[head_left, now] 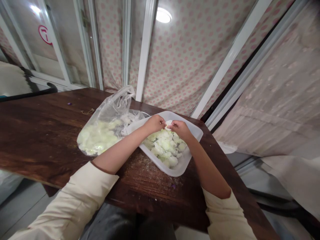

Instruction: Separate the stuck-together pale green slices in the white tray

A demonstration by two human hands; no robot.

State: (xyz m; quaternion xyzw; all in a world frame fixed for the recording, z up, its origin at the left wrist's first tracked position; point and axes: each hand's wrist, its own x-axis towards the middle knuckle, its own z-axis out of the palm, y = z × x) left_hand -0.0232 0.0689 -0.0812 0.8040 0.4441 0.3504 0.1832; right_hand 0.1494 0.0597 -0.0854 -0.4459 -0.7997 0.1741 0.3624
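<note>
Above the far part of a translucent white plastic tub [172, 172], my left hand [154, 124] and my right hand [180, 128] pinch one small white, ruffled, petal-like piece [168, 124] between them. Each hand grips one side with closed fingertips. Beneath them, the tub holds a heap of loose white and pale green ruffled pieces [166, 145], like flower heads or petals. Left of the tub stands a clear plastic bag [100, 131] with similar pale green-white pieces inside. My left forearm passes in front of the bag's lower right side. What the pieces are made of is unclear.
The dark brown wooden table [150, 196] has pale specks scattered near its front edge. A thin string loop [87, 111] and a tiny purple bit [69, 103] lie at the back left. Behind the table are framed glass panels with a pink-dotted curtain [185, 66].
</note>
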